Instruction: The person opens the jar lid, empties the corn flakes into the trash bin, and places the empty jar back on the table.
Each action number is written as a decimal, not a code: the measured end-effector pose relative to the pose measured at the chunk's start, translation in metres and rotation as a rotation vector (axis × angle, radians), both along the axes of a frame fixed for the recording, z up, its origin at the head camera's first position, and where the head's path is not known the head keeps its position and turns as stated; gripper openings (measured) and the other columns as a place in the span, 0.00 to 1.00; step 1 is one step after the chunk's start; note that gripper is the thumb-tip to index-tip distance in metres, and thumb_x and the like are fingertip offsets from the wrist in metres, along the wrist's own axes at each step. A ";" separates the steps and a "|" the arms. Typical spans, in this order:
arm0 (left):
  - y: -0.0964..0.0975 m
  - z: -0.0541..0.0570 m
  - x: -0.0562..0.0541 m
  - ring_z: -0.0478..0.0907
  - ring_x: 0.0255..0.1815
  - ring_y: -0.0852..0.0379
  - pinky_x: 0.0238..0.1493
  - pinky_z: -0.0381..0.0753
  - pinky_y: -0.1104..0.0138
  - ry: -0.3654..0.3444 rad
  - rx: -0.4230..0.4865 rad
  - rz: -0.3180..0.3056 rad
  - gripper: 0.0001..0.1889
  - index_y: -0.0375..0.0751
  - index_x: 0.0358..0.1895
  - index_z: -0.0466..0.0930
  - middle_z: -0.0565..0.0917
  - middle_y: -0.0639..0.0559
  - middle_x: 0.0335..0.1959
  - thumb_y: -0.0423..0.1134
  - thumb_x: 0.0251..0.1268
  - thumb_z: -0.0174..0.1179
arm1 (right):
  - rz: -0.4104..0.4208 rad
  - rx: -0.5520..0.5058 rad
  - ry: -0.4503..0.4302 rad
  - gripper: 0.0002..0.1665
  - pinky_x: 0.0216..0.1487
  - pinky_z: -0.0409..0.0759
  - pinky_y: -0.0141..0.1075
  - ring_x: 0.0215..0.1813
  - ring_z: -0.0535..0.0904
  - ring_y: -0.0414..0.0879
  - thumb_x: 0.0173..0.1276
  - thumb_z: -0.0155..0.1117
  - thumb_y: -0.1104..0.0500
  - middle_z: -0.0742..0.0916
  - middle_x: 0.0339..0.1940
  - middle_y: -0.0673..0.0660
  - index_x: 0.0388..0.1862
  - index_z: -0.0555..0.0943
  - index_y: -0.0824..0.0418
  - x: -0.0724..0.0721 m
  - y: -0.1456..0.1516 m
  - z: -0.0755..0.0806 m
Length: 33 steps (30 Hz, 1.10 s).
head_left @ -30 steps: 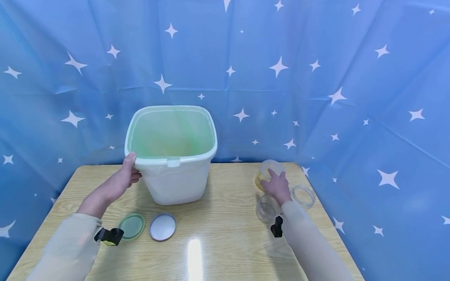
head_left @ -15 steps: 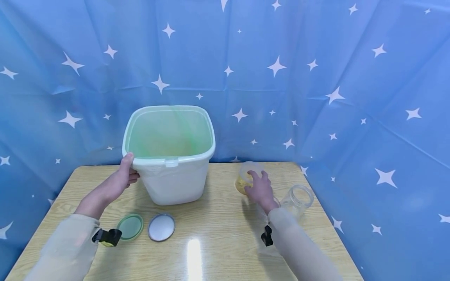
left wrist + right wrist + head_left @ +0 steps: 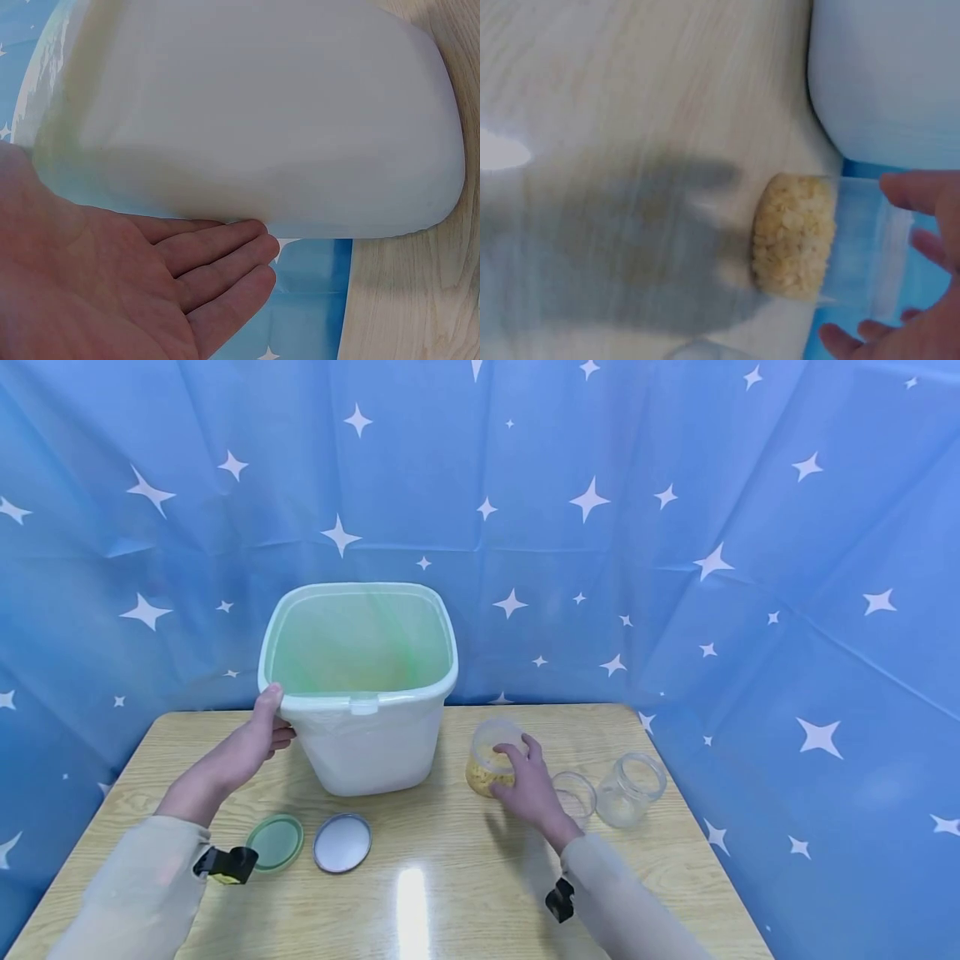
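In the head view my left hand (image 3: 243, 747) holds the left front corner of a large white bin (image 3: 367, 747), thumb at its rim. The left wrist view shows the fingers (image 3: 217, 251) lying along the bin's outer wall. My right hand (image 3: 528, 789) grips a clear jar (image 3: 487, 768) from its right side, just right of the bin. Yellowish flakes (image 3: 795, 240) fill the jar's lower part, and no lid is on it. Part of the jar is hidden behind the fingers in the head view.
Two more clear jars without lids, one near (image 3: 576, 793) and one farther right (image 3: 628, 789), stand beyond my right hand. A green lid (image 3: 275, 843) and a whitish lid (image 3: 342, 843) lie in front of the bin. Behind the wooden table (image 3: 465, 893) hangs a blue star-patterned curtain (image 3: 450, 485).
My right hand has brought the jar of flakes leftward from the table's right side, closer to the bin. The left hand and the bin have stayed in place.
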<state>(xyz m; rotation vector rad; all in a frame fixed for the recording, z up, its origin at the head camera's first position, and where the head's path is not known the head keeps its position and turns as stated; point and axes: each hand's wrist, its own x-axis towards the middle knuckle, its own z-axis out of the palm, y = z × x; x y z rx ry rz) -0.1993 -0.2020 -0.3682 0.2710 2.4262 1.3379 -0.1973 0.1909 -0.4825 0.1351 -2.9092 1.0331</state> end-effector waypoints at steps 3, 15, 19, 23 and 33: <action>0.001 0.001 0.000 0.51 0.72 0.20 0.68 0.52 0.30 -0.003 -0.003 0.004 0.50 0.22 0.75 0.41 0.49 0.17 0.72 0.65 0.69 0.01 | -0.055 -0.082 -0.006 0.55 0.64 0.73 0.60 0.72 0.62 0.72 0.55 0.75 0.62 0.52 0.77 0.71 0.77 0.54 0.58 0.001 -0.002 -0.008; 0.000 -0.001 0.001 0.51 0.72 0.20 0.68 0.52 0.30 -0.009 -0.005 0.009 0.50 0.22 0.74 0.41 0.49 0.17 0.72 0.65 0.69 0.00 | -0.237 -0.404 -0.100 0.63 0.73 0.63 0.57 0.72 0.65 0.66 0.48 0.78 0.67 0.68 0.70 0.72 0.76 0.47 0.70 -0.007 -0.006 -0.050; 0.002 0.000 0.001 0.52 0.72 0.20 0.68 0.52 0.30 -0.008 -0.004 0.013 0.51 0.21 0.74 0.41 0.49 0.17 0.72 0.65 0.68 0.01 | -0.285 -0.404 -0.069 0.62 0.71 0.65 0.57 0.68 0.69 0.65 0.44 0.80 0.67 0.73 0.66 0.69 0.74 0.52 0.68 -0.013 -0.009 -0.060; 0.002 -0.001 0.002 0.51 0.72 0.20 0.69 0.52 0.31 -0.011 -0.006 0.013 0.51 0.22 0.74 0.42 0.49 0.18 0.73 0.66 0.68 0.01 | -0.338 -0.385 -0.084 0.65 0.70 0.67 0.57 0.66 0.71 0.64 0.41 0.82 0.64 0.75 0.64 0.68 0.74 0.53 0.66 -0.015 -0.011 -0.067; 0.001 0.001 0.001 0.51 0.72 0.20 0.69 0.52 0.31 -0.011 -0.009 0.019 0.51 0.22 0.74 0.43 0.50 0.17 0.72 0.66 0.68 0.00 | -0.329 -0.410 -0.051 0.61 0.69 0.68 0.57 0.67 0.71 0.62 0.42 0.84 0.60 0.76 0.64 0.66 0.73 0.58 0.65 -0.017 -0.012 -0.074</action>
